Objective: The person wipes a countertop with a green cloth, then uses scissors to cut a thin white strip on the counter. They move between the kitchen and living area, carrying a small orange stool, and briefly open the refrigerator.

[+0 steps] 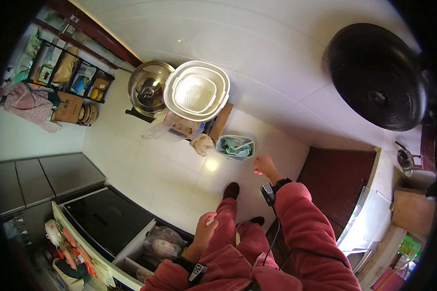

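My right hand is held out just beside a small waste bin. Its fingers are curled, and the inside of the hand is hidden. Bluish-green bag material fills the bin, with a pale stick lying across it. My left hand hangs low in front of my leg, thumb and fingers apart, with nothing in it. To its left is an open drawer that holds a round item in a clear plastic bag.
White nested baskets and a metal lid top a stack beyond the bin. A tan bag lies next to the bin. A black wok hangs upper right. Dark red cabinet doors stand right; a black glass cooktop lies left.
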The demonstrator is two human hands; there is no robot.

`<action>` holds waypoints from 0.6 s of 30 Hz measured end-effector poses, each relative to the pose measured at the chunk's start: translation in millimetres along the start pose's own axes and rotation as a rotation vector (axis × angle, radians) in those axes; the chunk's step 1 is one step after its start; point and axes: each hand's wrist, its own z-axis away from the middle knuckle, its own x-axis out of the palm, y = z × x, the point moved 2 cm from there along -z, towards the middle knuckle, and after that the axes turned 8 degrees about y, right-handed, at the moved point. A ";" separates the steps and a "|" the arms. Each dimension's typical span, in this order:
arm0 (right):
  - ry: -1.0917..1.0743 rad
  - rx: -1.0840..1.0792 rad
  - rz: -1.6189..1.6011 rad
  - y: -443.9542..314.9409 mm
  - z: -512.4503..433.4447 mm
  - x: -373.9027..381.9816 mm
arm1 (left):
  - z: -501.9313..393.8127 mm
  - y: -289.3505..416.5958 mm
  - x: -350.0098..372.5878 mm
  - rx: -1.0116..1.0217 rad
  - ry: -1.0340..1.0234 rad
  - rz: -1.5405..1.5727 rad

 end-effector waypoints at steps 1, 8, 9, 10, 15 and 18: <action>0.003 0.006 -0.037 7.4 6.2 -5.1 | -1.3 1.0 1.7 -0.013 -0.012 -0.003; 0.080 0.027 -0.283 76.4 84.4 -31.9 | -8.9 10.6 27.6 0.031 -0.164 -0.053; 0.075 0.032 -0.305 86.8 99.8 -35.2 | -8.2 12.2 32.2 0.035 -0.196 -0.042; 0.058 0.037 -0.328 95.8 115.1 -38.5 | -9.8 15.3 37.4 0.038 -0.223 -0.039; 0.064 0.057 -0.431 135.9 202.6 -63.3 | -4.7 43.2 67.4 0.114 -0.436 -0.093; 0.114 0.062 -0.570 159.4 256.4 -84.7 | 6.2 64.2 98.1 0.005 -0.529 -0.197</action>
